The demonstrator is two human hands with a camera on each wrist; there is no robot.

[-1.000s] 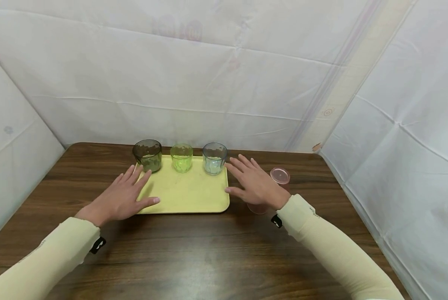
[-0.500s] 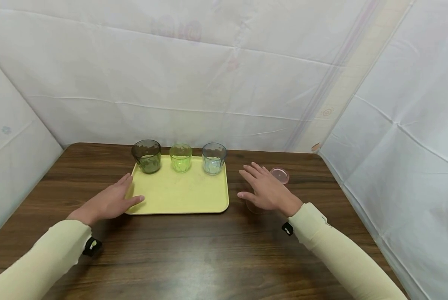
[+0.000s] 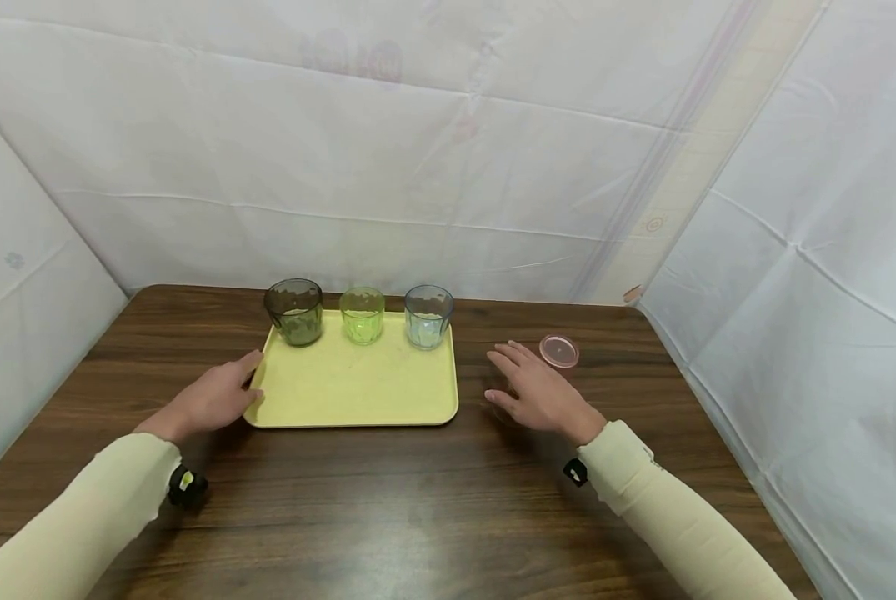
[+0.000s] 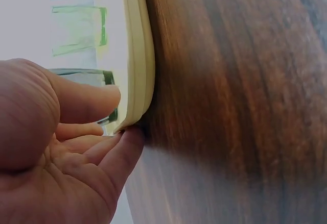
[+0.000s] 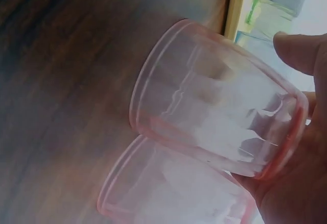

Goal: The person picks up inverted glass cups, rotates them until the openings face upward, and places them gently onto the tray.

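A yellow tray (image 3: pixel 357 392) lies on the brown table (image 3: pixel 387 508). A dark green cup (image 3: pixel 294 312), a light green cup (image 3: pixel 362 315) and a blue cup (image 3: pixel 427 316) stand along its far edge. My left hand (image 3: pixel 211 402) lies at the tray's left edge, fingers nearly straight, fingertips (image 4: pixel 126 141) against the tray rim (image 4: pixel 139 66). My right hand (image 3: pixel 539 392) is spread flat to the right of the tray, holding nothing. A pink cup (image 3: pixel 559 351) stands just beyond it. In the right wrist view two pink cups (image 5: pixel 214 106) (image 5: pixel 168 188) sit side by side under the palm.
White sheeting walls in the table at the back and on both sides. The table's right edge (image 3: pixel 725 467) runs close to the right arm. Bare wood lies between the tray and me.
Both hands have drawn back toward me. The left slid off the tray's surface to its left edge; the right moved away from the blue cup, rightward over the pink cups.
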